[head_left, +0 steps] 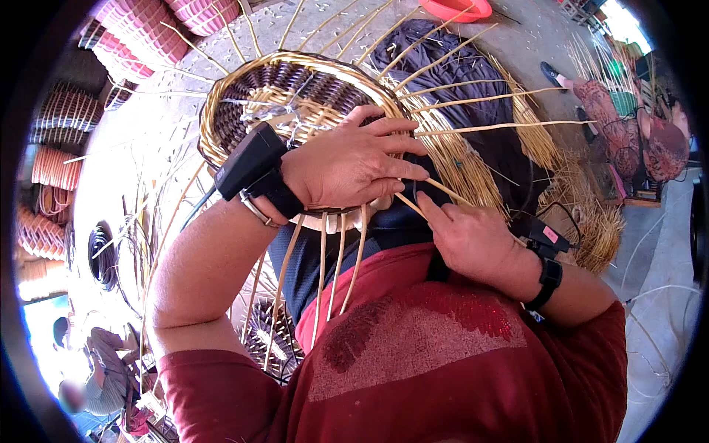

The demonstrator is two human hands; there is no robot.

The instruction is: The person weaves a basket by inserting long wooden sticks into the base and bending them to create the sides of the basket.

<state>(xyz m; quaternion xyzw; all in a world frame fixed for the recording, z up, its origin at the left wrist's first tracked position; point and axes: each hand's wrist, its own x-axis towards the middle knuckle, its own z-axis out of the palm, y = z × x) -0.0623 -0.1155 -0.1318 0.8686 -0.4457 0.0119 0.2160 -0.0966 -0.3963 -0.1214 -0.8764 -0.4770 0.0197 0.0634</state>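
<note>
A half-woven oval basket [210, 111], dark brown with a pale rim and a pale patch in its base, rests tilted before me. Long pale rods stick out all round its edge. My left hand [358, 159] lies across the near right part, palm down, its fingers bent over the rim. Just right of it, my right hand [473, 232] is closed around a pale rod [411, 204] at the rim, index finger stretched along it. Its thumb and remaining fingers are largely hidden. Another rod [449, 192] passes above this hand.
Bundles of pale rods [465, 166] lie on dark cloth [458, 66] beyond the basket. Stacked baskets [140, 29] stand at the left, near a dark coil [102, 255]. A red basin [454, 7] sits at the far side. Other people sit at far right and lower left.
</note>
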